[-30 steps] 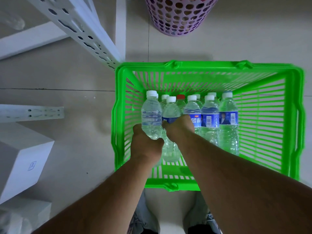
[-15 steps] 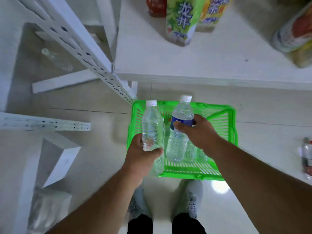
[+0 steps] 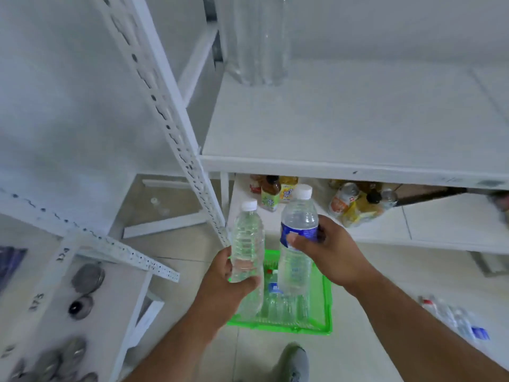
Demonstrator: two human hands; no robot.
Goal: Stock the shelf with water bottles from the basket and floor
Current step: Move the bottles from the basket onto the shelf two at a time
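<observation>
Left hand [image 3: 224, 282]: fingers curled round the lower body of a clear water bottle [image 3: 246, 245], thumb on the near side; bottle upright, white cap on, no label visible. Grip sits low on the bottle, so most of its length stands above the hand.

Right hand [image 3: 330, 253]: thumb and fingers wrapped round a second water bottle [image 3: 296, 241] at its blue label band, thumb tip pressed on the label front. This bottle is also upright and white-capped, slightly taller in view than the left one. The two bottles are side by side, close but not touching.

Both bottles held in the air above the green basket [image 3: 326, 301], which sits on the tiled floor below. More bottles [image 3: 278, 303] remain inside the basket, blurred; one red cap shows among them.

Ahead and above the hands: white shelf board [image 3: 344, 125], with tall clear bottles [image 3: 260, 42] standing at its back left corner. Perforated white upright [image 3: 170, 117] runs diagonally down to just left of the left-hand bottle.

Lower shelf behind the bottles carries assorted coloured drink bottles [image 3: 355, 202]. More water bottles [image 3: 454, 318] lie on the floor at far right, blurred. A grey shoe [image 3: 293, 363] shows at bottom centre. Left: another white shelf with round metal items [image 3: 86, 277], details unclear
</observation>
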